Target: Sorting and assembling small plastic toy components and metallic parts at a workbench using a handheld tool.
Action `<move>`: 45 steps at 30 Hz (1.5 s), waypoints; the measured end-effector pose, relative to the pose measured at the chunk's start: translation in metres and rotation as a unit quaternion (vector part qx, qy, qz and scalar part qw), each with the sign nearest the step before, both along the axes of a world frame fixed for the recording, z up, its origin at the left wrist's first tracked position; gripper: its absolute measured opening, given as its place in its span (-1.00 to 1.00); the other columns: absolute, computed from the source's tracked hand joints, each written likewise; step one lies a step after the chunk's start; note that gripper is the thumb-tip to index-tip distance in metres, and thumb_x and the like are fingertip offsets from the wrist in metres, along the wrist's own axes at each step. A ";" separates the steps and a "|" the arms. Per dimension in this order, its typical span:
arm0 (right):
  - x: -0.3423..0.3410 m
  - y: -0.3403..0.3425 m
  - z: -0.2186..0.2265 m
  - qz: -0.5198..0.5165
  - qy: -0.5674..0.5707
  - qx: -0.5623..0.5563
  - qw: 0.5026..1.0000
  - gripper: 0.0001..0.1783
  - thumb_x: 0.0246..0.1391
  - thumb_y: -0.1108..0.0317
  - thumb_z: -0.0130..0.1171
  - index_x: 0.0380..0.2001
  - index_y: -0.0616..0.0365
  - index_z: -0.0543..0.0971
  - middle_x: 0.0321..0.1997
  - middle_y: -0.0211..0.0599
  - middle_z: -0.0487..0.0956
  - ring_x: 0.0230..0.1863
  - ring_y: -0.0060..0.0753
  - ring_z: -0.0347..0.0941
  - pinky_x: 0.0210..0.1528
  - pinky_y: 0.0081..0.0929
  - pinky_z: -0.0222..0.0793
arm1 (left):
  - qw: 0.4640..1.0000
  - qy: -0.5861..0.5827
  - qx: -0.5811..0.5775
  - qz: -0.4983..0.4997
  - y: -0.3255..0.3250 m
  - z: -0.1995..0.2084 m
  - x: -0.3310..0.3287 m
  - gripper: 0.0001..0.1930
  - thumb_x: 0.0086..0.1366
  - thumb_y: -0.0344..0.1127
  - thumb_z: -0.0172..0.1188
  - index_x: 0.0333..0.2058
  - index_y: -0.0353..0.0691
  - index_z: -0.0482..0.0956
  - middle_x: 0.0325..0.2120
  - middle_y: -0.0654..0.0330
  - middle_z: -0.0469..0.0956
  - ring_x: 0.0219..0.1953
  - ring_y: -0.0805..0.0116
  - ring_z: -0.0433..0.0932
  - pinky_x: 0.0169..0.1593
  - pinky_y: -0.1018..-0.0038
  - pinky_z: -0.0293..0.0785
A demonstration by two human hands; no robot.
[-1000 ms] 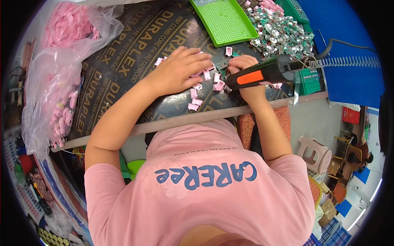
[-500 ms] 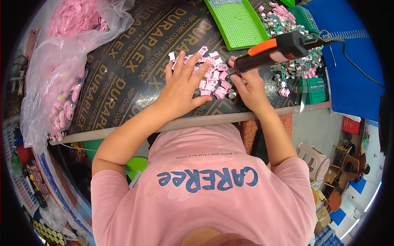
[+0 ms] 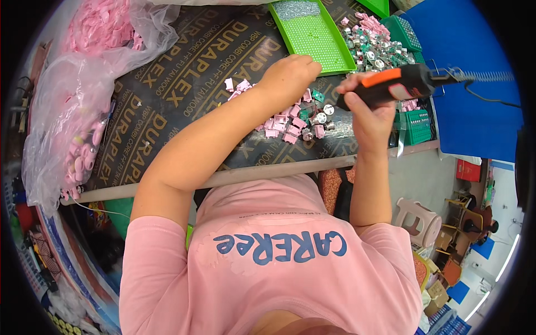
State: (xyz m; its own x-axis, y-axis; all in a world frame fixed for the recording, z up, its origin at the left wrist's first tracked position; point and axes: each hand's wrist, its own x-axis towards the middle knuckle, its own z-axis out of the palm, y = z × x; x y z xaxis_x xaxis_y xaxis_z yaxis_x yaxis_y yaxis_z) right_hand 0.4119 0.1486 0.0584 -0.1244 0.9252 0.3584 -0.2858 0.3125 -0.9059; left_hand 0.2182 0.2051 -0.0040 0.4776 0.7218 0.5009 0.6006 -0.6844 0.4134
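The left hand [image 3: 293, 75] no longer lies spread over the pink parts [image 3: 287, 125]: it now curls loosely at the near edge of a green tray [image 3: 315, 39], its fingertips turned away, so I cannot tell whether it pinches anything. The right hand [image 3: 373, 120], now clear of the pile, closes its thumb and fingers around the front of a black-and-orange power screwdriver [image 3: 399, 89]. That leaves round silver pieces [image 3: 329, 110] in the open at the pile's right side, while the left forearm passes over its far left part. Beyond, silver bits [image 3: 297, 9] fill the tray's far end, and a heap of metal parts [image 3: 371, 50] sits beside it. The dark bench [image 3: 190, 84] carries clear plastic bags [image 3: 42, 139] of pink pieces on the left; a pale stool [image 3: 416, 220] stands on the floor to the right
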 end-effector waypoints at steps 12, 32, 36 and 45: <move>0.069 0.010 -0.006 -0.043 0.023 0.017 0.999 -0.65 0.08 0.69 0.28 -0.08 0.19 0.50 -0.22 -0.24 0.58 -0.19 -0.35 0.54 -0.04 -0.32 0.53 | 0.994 -0.001 -0.064 -0.086 -0.018 0.008 -0.049 -0.91 0.20 -0.43 0.24 -0.31 -0.26 0.57 -0.34 0.06 0.58 -0.19 0.00 0.58 -0.10 0.19 0.52; 0.129 0.138 0.030 -0.140 -0.806 -0.003 0.575 0.38 -0.58 -0.14 0.68 0.44 -0.54 0.17 0.60 -0.09 0.00 0.49 0.33 0.05 0.38 0.28 0.19 | 0.985 -0.060 -0.094 -0.133 0.056 0.054 0.022 -0.54 0.26 -0.35 0.24 0.14 -0.23 0.45 0.03 -0.05 0.51 0.07 -0.09 0.52 0.12 0.19 0.49; 0.190 0.173 0.051 -0.147 -0.766 0.025 0.625 0.38 -0.56 -0.04 0.70 0.44 -0.12 0.22 0.49 0.08 0.19 0.51 0.19 0.04 0.47 -0.02 0.12 | 0.981 0.020 -0.084 -0.174 0.096 0.054 0.082 0.22 -0.19 -0.13 0.65 0.42 -0.18 0.08 0.39 -0.25 0.06 0.40 -0.20 0.16 0.41 0.17 0.22; 0.292 0.183 0.028 -0.029 -0.734 -0.068 0.675 0.62 -0.67 0.27 0.75 0.53 -0.27 -0.06 0.50 0.10 0.08 0.49 0.19 0.05 0.51 -0.13 0.07 | 0.965 0.185 -0.165 -0.085 0.109 0.069 0.149 0.30 -0.22 0.05 0.60 0.46 -0.02 -0.03 0.38 -0.33 0.07 0.21 -0.41 0.39 0.27 0.03 0.40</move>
